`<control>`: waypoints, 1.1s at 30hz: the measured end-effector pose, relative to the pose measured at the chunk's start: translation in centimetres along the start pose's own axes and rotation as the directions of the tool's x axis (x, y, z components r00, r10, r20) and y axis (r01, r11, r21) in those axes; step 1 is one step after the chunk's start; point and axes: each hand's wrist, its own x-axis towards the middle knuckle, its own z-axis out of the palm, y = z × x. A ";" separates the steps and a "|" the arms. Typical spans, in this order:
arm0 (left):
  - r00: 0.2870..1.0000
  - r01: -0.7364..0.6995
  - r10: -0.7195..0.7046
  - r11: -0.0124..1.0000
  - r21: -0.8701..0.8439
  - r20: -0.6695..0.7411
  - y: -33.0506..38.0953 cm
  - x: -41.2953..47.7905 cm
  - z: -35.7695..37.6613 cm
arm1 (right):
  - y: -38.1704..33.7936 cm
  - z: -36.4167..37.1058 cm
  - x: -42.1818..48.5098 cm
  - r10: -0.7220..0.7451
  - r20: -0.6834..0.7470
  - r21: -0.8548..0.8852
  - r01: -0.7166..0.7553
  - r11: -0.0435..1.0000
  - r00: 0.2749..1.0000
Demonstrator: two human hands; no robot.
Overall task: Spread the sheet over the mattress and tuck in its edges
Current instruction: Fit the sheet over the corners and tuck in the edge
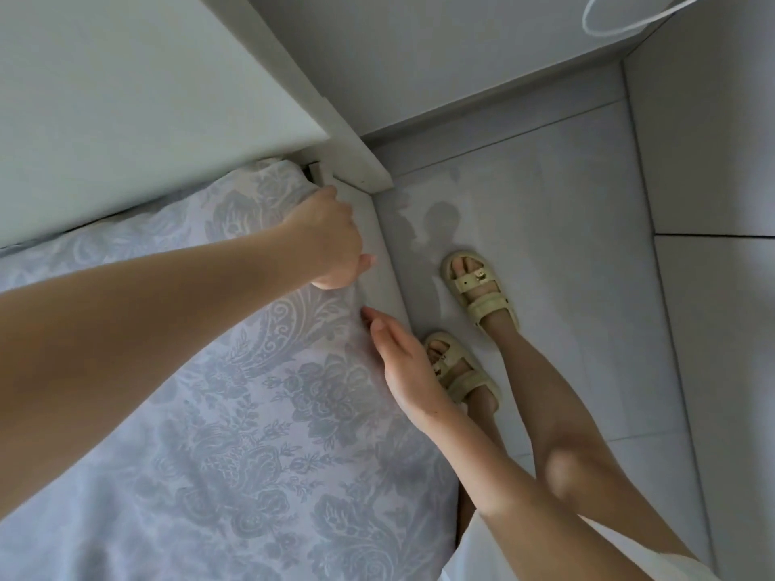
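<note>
We logged the patterned sheet (251,413) lying spread flat, reaching the corner by the white bed frame (383,291). Left hand (327,241) curled down over the sheet's side edge, gripping it near that corner. Right hand (402,362) held flat, fingers straight, tips touching the same edge.

sheet (235,413) pale lilac-grey, darker blue-grey damask print, big flowers and paisley scrolls; bed frame (386,270) plain white; headboard (126,98) plain white; floor (566,228) pale grey tiles, thin darker grout lines; sandals (482,295) pale yellow-cream, small gold buckles; garment (469,551) plain white; cable (608,29) white loop
</note>
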 end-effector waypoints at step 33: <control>0.946 0.013 -0.080 0.978 -0.210 -0.314 10.2 -3.3 1.8 | 6.1 -7.8 -2.4 0.340 0.049 0.012 -0.340 0.940 0.939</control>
